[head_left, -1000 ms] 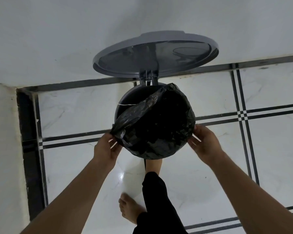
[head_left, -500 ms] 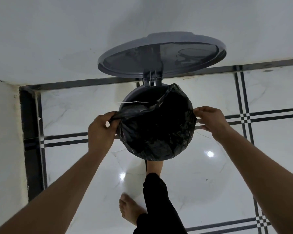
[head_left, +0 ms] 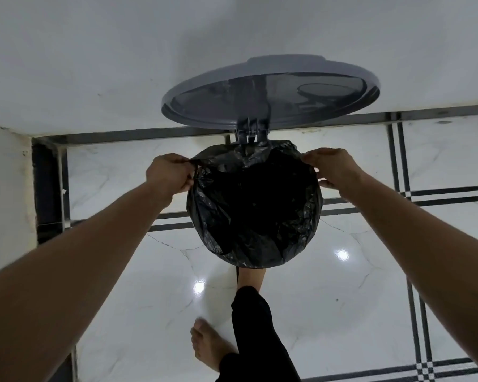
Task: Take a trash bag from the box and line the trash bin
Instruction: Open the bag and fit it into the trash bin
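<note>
A black trash bag (head_left: 254,210) sits in a round grey pedal bin, its mouth spread over the whole rim so the bin's body is hidden. The bin's grey lid (head_left: 271,92) stands raised on its hinge (head_left: 251,132) behind the opening. My left hand (head_left: 169,173) pinches the bag's edge at the rim's far left. At the far right of the rim, my right hand (head_left: 330,168) grips the bag's edge. The box of bags is not in view.
The bin stands against a white wall (head_left: 122,51) on glossy white floor tiles (head_left: 342,299) with black lines. One bare foot (head_left: 250,277) is at the bin's front base; the other foot (head_left: 209,346) stands behind it. A wall corner (head_left: 9,188) juts out at left.
Both hands have moved along the rim from the near side to the far side, pulling the bag's edge with them. The bare grey rim at the back is now covered by the bag.
</note>
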